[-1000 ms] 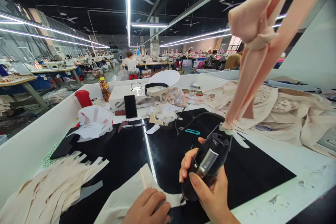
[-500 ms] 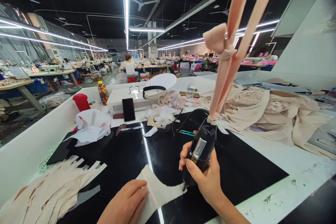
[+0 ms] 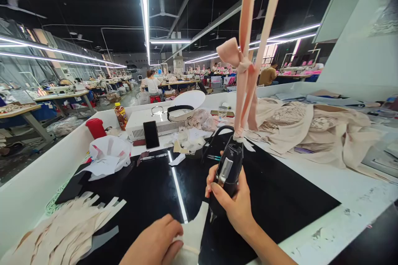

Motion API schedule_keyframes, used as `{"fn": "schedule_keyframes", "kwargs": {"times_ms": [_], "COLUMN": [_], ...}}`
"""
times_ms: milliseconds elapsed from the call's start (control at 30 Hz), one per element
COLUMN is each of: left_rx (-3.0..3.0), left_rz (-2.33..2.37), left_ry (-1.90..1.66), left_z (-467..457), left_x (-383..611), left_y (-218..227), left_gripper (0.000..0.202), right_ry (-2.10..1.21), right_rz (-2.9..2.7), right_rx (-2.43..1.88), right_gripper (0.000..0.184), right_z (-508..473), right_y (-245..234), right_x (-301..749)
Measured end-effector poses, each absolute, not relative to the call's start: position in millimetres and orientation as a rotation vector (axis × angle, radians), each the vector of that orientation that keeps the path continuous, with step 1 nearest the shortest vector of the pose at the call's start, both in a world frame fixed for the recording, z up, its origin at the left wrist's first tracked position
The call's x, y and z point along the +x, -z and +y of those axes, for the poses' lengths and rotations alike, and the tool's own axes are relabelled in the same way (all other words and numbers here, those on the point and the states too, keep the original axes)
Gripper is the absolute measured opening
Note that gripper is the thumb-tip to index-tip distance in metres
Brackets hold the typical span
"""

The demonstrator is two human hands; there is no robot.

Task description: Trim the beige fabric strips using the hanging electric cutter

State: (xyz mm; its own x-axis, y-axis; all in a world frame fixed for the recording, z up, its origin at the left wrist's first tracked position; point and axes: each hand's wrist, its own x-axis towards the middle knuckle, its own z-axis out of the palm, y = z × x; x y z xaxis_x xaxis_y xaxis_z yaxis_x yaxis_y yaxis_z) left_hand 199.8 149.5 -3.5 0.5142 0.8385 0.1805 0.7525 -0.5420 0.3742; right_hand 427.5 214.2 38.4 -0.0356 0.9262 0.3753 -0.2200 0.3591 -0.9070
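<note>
Table (image 3: 357, 190): white, with walls along the left and back.
Black board (image 3: 273, 198): flat on the table, shiny, under both hands.
Heap (image 3: 295, 128): pale, messy cloth at the right, past the board, well apart from both hands.
Strips (image 3: 62, 232): pale pile at the left, well apart from the left hand (image 3: 157, 238).
White box (image 3: 137, 126): near the back wall, with a cap (image 3: 192, 99) on top, a phone (image 3: 151, 134) in front, and a bottle (image 3: 120, 116) and red cup (image 3: 95, 128) to the left.
Ribbon (image 3: 241, 107): pink, knotted, hanging down to the top of the tool (image 3: 226, 169); in the way of seeing part of the heap.
Bag (image 3: 108, 145): white, crumpled, at the board's back left.
Left hand: fingers bent, resting on the cloth (image 3: 194, 232); hard to tell if pinching.
Right hand (image 3: 233, 203): wrapped around the tool, thumb on the near side, grasping.
Tool: over the board, just beside the cloth's right edge; long way slanting up and down, top leaning right, tip pointing down and a bit left; hard to tell if touching the board.
Cloth: on the board, between both hands; long way running near to far, thin end pointing away and a bit right.
Snips (image 3: 213, 157): blue-green, small, behind the right hand, partly hidden.
</note>
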Motion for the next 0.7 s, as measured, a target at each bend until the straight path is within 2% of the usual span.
{"fn": "schedule_keyframes", "kwargs": {"times_ms": [200, 467, 633, 700], "left_rx": [2.378, 2.394, 2.389, 2.382], "left_rz": [1.139, 1.023, 1.022, 1.012], "left_ry": [-0.055, 0.030, 0.062, 0.059], "left_z": [189.6, 204.1, 202.5, 201.8], "left_x": [229.0, 224.5, 224.6, 224.8], "left_y": [-29.3, -19.6, -25.2, -27.5], "left_gripper": [0.065, 0.049, 0.041, 0.039], "right_ry": [-1.073, -1.119, -1.147, -1.139], "right_rz": [-1.255, -1.219, -1.218, -1.217], "right_rx": [-0.777, -0.796, -0.786, -0.781], "right_gripper": [0.058, 0.068, 0.061, 0.064], "right_z": [207.8, 205.4, 203.8, 203.0], "right_y": [-40.1, -44.4, -45.4, -44.8], "right_x": [421.9, 412.7, 405.6, 404.5]}}
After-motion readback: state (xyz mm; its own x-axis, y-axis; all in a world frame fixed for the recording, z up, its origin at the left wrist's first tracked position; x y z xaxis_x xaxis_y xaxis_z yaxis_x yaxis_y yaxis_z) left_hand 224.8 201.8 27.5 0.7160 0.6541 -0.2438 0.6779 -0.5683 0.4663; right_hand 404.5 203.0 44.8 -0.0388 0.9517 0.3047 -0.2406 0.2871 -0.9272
